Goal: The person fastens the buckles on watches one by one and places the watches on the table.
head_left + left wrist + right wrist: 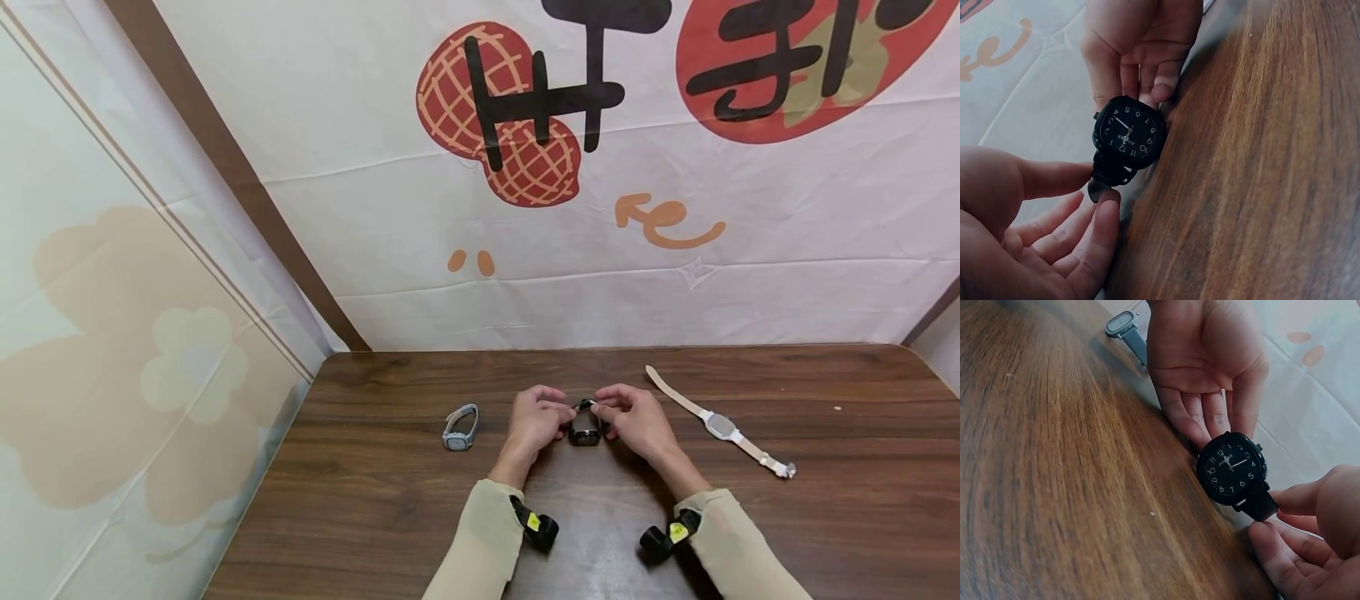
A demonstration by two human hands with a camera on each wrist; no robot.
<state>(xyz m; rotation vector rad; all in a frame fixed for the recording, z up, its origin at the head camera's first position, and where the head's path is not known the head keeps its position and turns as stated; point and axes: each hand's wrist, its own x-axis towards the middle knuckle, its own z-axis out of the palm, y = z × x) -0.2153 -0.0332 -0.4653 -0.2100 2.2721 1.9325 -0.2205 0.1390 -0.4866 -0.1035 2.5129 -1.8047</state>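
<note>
A black wristwatch stands on the wooden table between the two hands, its strap bent up into a loop behind the dial. My left hand pinches one strap end between thumb and fingers; that strap tip shows in the left wrist view. From the other side, my right hand pinches the strap, close beside the case in the right wrist view. The squarish black dial with white numerals faces the wrist cameras.
Left of the hands stands a light blue watch with its strap looped. A watch with a pale strap lies stretched out diagonally at the right. Behind the table hangs a printed white cloth.
</note>
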